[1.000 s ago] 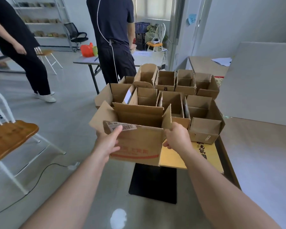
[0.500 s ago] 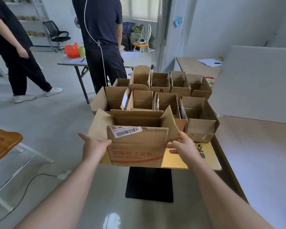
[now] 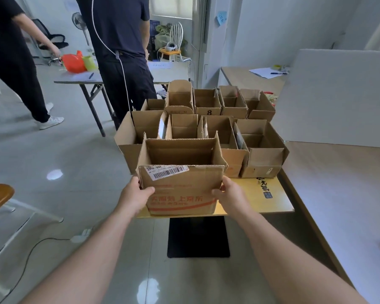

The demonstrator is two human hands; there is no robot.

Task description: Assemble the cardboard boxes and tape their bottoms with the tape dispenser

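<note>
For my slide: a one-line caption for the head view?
An open box held by the left hand and right hand at the edge of a table crowded with other boxes.

Open-topped labelled cardboard box (image 3: 181, 189), upright on table edge

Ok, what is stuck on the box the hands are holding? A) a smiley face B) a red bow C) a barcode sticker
C: a white barcode sticker lies across the top front of the cardboard box held by the left hand and right hand.
</note>
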